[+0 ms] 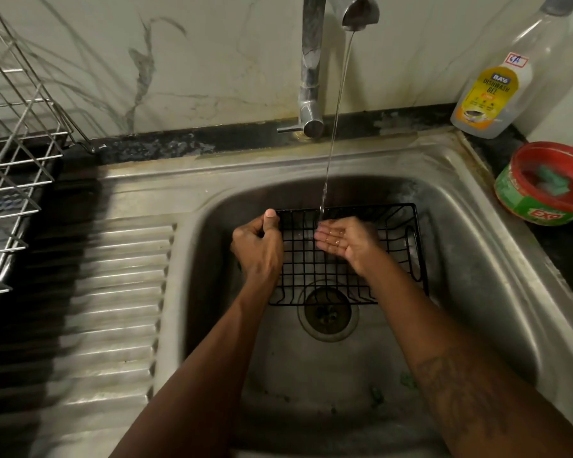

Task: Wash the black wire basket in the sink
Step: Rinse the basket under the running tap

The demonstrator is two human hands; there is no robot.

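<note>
The black wire basket (pixel 315 272) lies inside the steel sink (pixel 470 246), partly over the drain (pixel 328 312). My left hand (pixel 258 246) is closed around the basket's left rim, thumb on top. Inside the basket, my right hand (pixel 344 241) is held palm up with the fingers together and holds nothing. A thin stream of water (pixel 334 127) runs from the tap (pixel 311 67) and lands at the fingertips of my right hand and on the basket's far edge.
A ribbed steel draining board (pixel 113 292) is left of the basin, with a metal dish rack (pixel 17 133) beyond it. At the right stand a dishwash gel bottle (pixel 497 87) and a red and green soap tub (pixel 549 186) holding a green scrubber.
</note>
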